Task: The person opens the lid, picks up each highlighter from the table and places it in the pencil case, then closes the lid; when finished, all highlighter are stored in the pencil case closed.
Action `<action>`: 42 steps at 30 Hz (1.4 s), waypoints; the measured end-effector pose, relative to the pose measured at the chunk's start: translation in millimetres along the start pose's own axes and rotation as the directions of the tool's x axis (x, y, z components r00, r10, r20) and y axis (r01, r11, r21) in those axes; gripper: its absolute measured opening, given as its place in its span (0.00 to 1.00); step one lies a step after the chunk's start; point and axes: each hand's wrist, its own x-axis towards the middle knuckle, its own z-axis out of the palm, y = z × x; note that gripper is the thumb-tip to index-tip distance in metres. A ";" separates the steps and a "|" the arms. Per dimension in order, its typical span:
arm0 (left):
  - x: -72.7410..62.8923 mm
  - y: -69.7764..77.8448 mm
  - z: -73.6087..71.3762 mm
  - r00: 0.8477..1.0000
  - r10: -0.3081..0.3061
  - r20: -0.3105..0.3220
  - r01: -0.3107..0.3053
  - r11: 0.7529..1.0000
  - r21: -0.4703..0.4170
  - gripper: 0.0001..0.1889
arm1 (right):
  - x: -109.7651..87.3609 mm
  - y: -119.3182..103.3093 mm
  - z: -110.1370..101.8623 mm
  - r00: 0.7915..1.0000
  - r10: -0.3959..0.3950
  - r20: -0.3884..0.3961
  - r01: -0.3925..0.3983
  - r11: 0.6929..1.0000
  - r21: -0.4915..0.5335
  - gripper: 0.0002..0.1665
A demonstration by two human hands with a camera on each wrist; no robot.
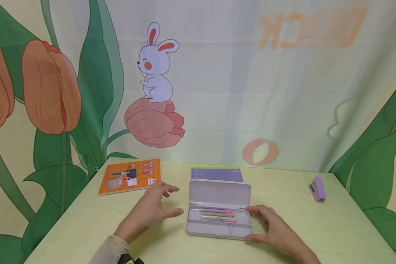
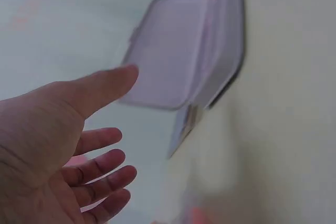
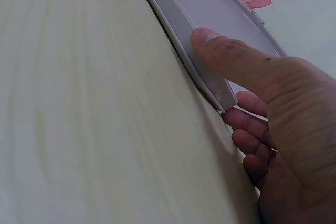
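Note:
A pale grey pencil case [image 1: 208, 228] lies on the table with its lid [image 1: 219, 194] raised at the back. Several colourful pens [image 1: 217, 215] lie in its rear compartment; the front compartments hold nothing. At the right end of the case, my right hand [image 1: 274, 231] grips it, thumb [image 3: 220, 51] on the front wall and fingers round the end. My left hand [image 1: 149, 208] hovers just left of the case, thumb and fingers spread and holding nothing. In the left wrist view, the left palm [image 2: 31, 150] faces the case with a gap between.
Behind the lid lies a purple-blue notebook [image 1: 217, 175], partly hidden by it. An orange book [image 1: 128, 177] is at the back left, behind my left hand. A purple stapler [image 1: 318, 189] stands at the far right of the table [image 1: 283, 194]. A printed curtain [image 1: 217, 91] hangs behind.

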 end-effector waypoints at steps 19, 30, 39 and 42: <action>-25.9 -62.7 -44.1 0.995 -0.104 -0.010 0.104 0.995 -0.005 0.14 | -0.5 -1.2 -1.4 0.999 0.036 0.021 -0.036 0.999 0.013 0.49; -30.0 -72.2 -35.3 0.986 -0.163 0.045 0.162 0.986 0.032 0.09 | 0.8 -1.0 -0.4 0.999 0.041 0.030 -0.042 0.999 0.026 0.49; -30.8 -74.2 -35.8 0.980 -0.186 0.064 0.183 0.981 0.058 0.07 | 0.6 -1.7 -1.0 0.999 0.034 0.027 -0.035 0.999 0.025 0.49; -30.4 -73.2 -36.7 0.978 -0.198 0.073 0.193 0.979 0.071 0.07 | 0.8 -1.4 -0.8 0.999 0.033 0.024 -0.034 0.999 0.023 0.49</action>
